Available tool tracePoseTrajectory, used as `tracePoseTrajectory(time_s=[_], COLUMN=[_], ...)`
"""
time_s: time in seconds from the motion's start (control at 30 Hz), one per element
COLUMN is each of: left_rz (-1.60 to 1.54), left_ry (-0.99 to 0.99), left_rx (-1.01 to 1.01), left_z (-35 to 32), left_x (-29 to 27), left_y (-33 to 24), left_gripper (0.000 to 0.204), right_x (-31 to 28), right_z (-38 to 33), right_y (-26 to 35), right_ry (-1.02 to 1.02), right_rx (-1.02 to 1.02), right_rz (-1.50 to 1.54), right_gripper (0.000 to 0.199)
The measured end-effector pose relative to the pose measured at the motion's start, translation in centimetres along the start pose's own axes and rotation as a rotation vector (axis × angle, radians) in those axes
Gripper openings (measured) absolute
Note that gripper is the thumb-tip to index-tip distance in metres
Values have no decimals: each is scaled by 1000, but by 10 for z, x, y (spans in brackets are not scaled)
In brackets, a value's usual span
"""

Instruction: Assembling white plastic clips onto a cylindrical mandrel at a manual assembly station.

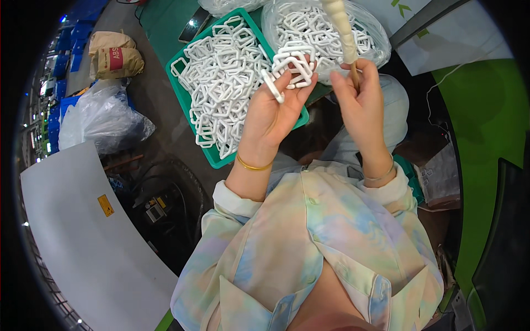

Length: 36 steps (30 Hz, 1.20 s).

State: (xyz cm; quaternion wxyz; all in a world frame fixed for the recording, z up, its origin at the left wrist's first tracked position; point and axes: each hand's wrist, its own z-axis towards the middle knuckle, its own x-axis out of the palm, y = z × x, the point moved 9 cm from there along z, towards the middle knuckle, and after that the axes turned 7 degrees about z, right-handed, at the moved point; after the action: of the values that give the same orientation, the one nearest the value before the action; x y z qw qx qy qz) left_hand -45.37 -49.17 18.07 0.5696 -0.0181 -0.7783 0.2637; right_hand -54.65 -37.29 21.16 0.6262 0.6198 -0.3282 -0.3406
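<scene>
My left hand [274, 113] is closed around a small bunch of white plastic frame-shaped rings [297, 63], its fingers partly hidden by them. One ring [272, 86] sticks out separately by the thumb. In my right hand [361, 102] is the brown lower end of an upright stick [346, 38], its upper part thick and wrapped in cream material, its top cut off by the picture edge. Left of my left hand lies a green tray [220, 163] heaped with the same white rings [226, 83]. Behind both hands a clear plastic bag [381, 47] holds more of them.
A dark phone-like device [194, 25] lies beyond the tray. At far left are a brown paper sack [118, 60] and a crumpled clear plastic bag [102, 118]. A white panel [83, 237] stands at lower left, near dark cables [176, 187]. Green flooring [486, 121] curves along the right.
</scene>
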Motion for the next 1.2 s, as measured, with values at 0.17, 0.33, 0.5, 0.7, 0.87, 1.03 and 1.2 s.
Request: tracePoseTrajectory(time_s=[0.17,0.33,0.5,0.7,0.87,1.03,1.2], left_rz=[12,-45,-122,-7,682,1460,2067], left_ry=[-24,53,109,110,-40,23,227], left_rx=[5,-48,-86,-23,150,181,537], left_z=[0,-1,5,8,26,60,74], left_x=[-1,8,14,2,25,83,139], left_y=[-9,-8,-8,-17,-48,-67,-71], left_gripper=[39,41,44,42,33,49,44], right_x=[4,-10,43,4,-55,-87,-102], right_z=[-15,-11,-43,-18,5,6,4], right_y=[-8,0,18,6,-3,-12,-23], right_ry=[150,104,427,270,-1,-86,-122], right_rx=[-1,30,-189,-35,-47,-32,-32], right_rz=[-44,-209,-201,-189,-116,-74,-71], right_gripper=[19,25,16,22,25,27,28])
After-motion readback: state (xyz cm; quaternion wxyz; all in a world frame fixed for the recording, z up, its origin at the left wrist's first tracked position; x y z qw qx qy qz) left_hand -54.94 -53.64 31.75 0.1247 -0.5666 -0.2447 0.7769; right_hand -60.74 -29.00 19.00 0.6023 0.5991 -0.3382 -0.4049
